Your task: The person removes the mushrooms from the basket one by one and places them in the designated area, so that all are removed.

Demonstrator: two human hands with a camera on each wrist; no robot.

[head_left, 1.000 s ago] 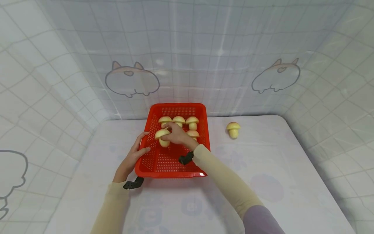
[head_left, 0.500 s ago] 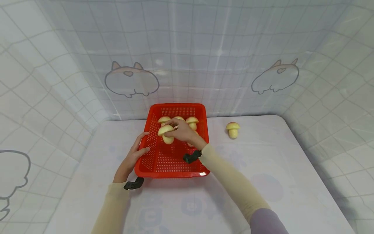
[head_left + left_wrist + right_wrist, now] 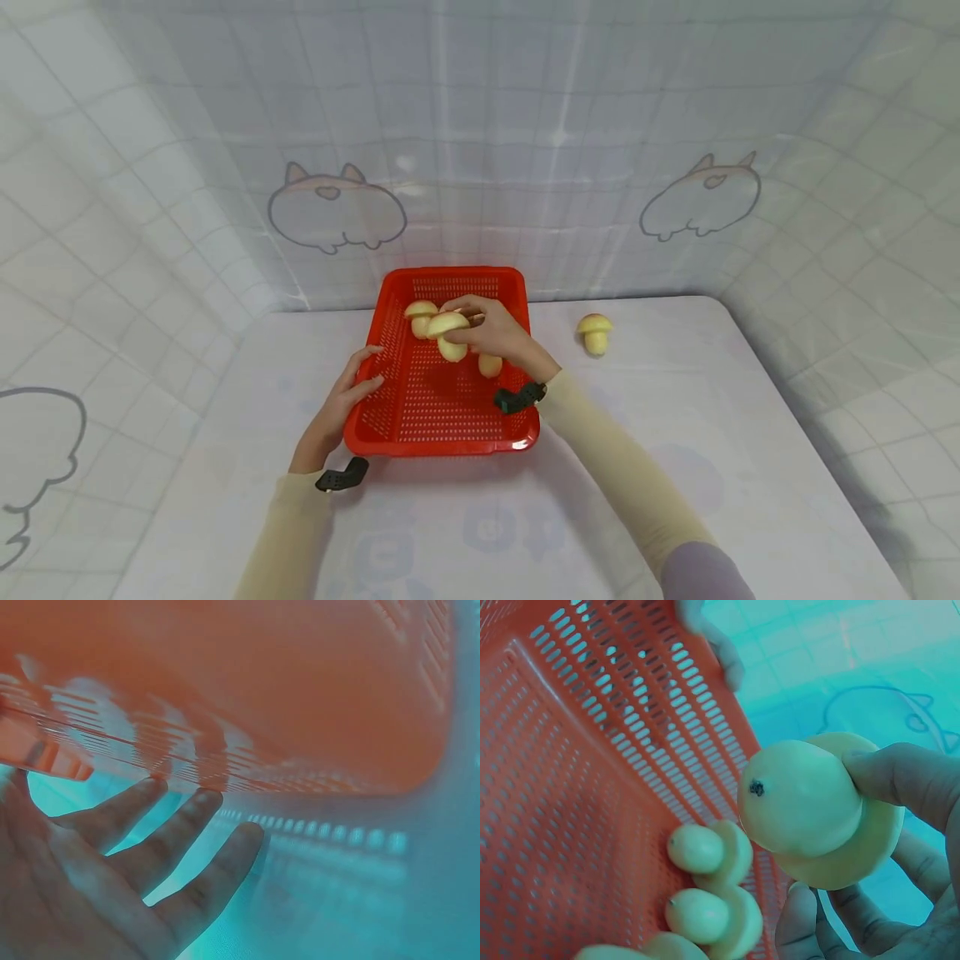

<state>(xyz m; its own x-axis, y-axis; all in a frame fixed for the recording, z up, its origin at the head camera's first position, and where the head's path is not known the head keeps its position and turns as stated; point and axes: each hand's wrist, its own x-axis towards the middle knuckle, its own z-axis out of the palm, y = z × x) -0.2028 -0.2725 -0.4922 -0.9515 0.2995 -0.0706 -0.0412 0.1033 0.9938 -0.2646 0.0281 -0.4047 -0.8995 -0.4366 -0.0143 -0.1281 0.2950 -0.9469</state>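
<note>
Between thumb and fingers, my right hand (image 3: 501,332) holds a pale yellow mushroom (image 3: 452,343) over the red basket (image 3: 358,433). In the right wrist view the stem end of this mushroom (image 3: 799,795) faces the camera and has a dark spot. My left hand (image 3: 333,410) grips the basket's left rim, thumb and a finger over it. Outside the basket wall, its other fingers (image 3: 180,836) reach along the wall in the left wrist view. Inside the basket lie a mushroom (image 3: 421,320) at the back left and another (image 3: 491,365) below the right hand, which hides others.
One more mushroom (image 3: 596,335) stands on the white table cover (image 3: 637,417) to the right of the basket. A pale curtain (image 3: 487,167) with a grid and animal outlines rises behind the table and at both sides.
My right hand has moved to the right and slightly toward the back, carrying the mushroom with it. The left hand stays at the basket's left rim.
</note>
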